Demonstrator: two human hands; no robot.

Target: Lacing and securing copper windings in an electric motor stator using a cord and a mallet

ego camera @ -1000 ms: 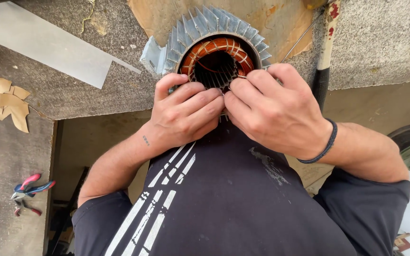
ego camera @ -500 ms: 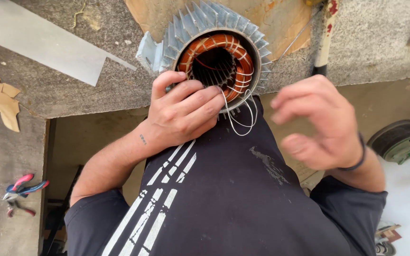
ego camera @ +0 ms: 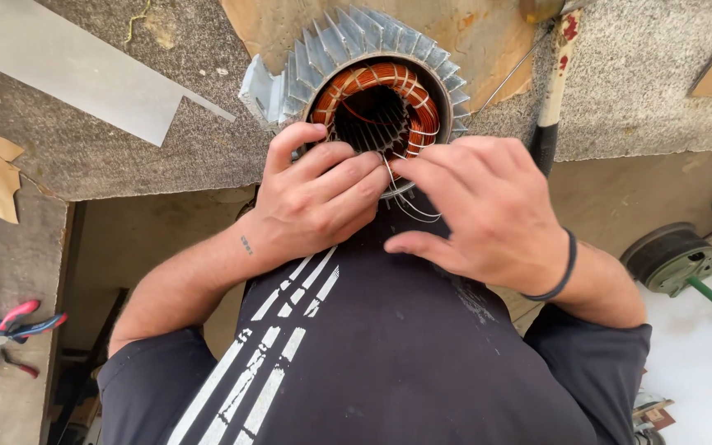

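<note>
My left hand (ego camera: 323,198) grips the near rim of the finned motor stator (ego camera: 372,86), which sits on the concrete surface (ego camera: 628,91) against my lap. My right hand (ego camera: 480,214) pinches thin white wires (ego camera: 409,206) hanging from its copper winding (ego camera: 381,78).

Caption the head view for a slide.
Both hands, left and right, work thin wires at a finned motor shell with copper windings.

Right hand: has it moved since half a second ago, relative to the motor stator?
Yes. The right hand has swung back leftward and up toward the finned motor stator, its fingertips now at the thin wire strands by the stator's lower rim, beside the left hand.
</note>
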